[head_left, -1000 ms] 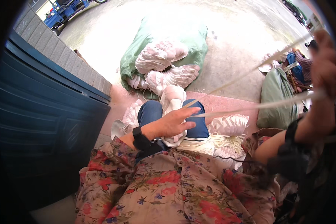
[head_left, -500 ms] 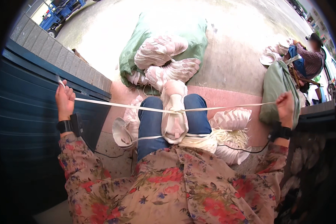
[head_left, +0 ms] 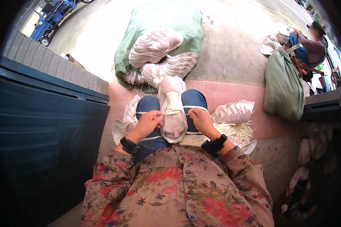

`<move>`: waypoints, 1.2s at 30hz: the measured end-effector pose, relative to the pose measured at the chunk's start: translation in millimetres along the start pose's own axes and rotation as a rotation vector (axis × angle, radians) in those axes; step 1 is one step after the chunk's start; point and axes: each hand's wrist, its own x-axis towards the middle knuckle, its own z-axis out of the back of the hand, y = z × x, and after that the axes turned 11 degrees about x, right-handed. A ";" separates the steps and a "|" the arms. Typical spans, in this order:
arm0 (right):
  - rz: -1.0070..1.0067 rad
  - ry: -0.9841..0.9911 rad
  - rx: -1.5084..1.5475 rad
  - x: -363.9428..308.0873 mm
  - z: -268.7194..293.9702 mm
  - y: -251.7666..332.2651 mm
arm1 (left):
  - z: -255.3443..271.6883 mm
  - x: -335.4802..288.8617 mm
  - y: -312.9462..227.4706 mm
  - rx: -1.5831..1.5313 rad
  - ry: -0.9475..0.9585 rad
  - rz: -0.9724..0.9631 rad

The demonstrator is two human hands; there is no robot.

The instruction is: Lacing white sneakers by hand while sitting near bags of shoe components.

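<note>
A white and pale pink shoe upper (head_left: 174, 125) lies lengthwise between my knees, its toe end towards me. Across its middle runs a cream shoelace (head_left: 174, 111). My left hand (head_left: 149, 123) is closed on the lace just left of the upper, fingertips pinched together. On the other side my right hand (head_left: 201, 120) pinches the lace close to the upper's right edge. Loops of lace pass over both thighs. Beside my right thigh lie a bundle of cream laces (head_left: 236, 131) and a nested stack of uppers (head_left: 233, 112).
Ahead, a large green sack (head_left: 161, 19) has stacked uppers (head_left: 151, 47) against it. A full green sack (head_left: 284, 87) stands at right, near a seated person (head_left: 310, 45). A dark blue metal door (head_left: 49, 140) borders the left. More uppers (head_left: 119, 130) lie by my left knee.
Both hands have come in from wide apart to the sides of the upper. The lace, stretched taut across before, now lies short between them over the upper.
</note>
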 end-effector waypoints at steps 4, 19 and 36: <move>0.114 -0.075 -0.248 2.9 -10.6 1.4 | -9.1 -0.6 1.1 0.298 -0.145 -0.105; 0.219 -0.039 -0.397 2.5 -17.9 5.1 | -16.7 2.4 4.5 0.956 -0.460 -0.396; 0.350 -0.120 -0.593 -13.4 -8.5 20.2 | -34.9 -14.8 -18.4 1.277 -0.621 -0.461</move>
